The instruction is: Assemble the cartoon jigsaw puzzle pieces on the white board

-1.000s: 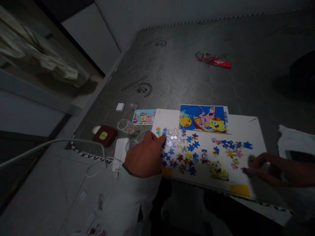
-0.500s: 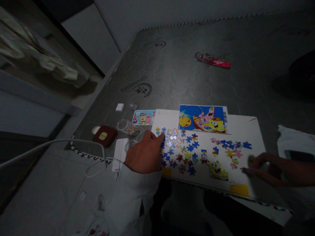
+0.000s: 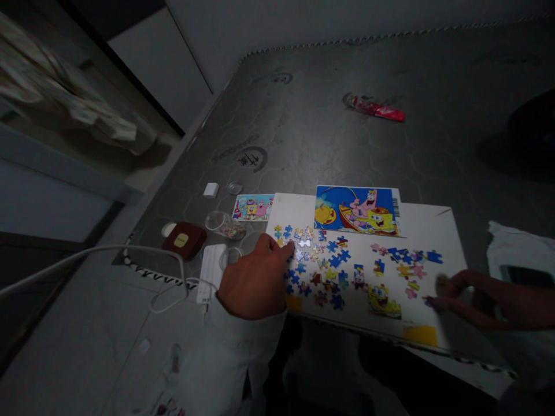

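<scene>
Item one — the white board, which we are keeping flat on the grey mattress, with loose puzzle pieces scattered over its near-left and middle parts.

Item two — our left hand, knuckles up. We are pressing its fingertips down on the left edge of the scatter; over the last second they have crept slightly down and to the right, deeper into the pieces. The fingers are lying close together and curled narrow; whether a piece is pinched under them we cannot tell. We are judging this a small sorting nudge, with no piece lifted clear so far.

Item three — our right hand, which we are resting at the board's right edge, fingers half-curled and low, tips near a small pink and yellow cluster. It has hardly moved. We cannot tell if it is holding anything.

Also being listed:
- reference picture, lying at the board's far edge
- assembled yellow fragment, near the front edge
- smaller printed card, just left of the board
- brown case and clear plastic bag, left of the board
- red wrapper, well apart, farther up the mattress
</scene>
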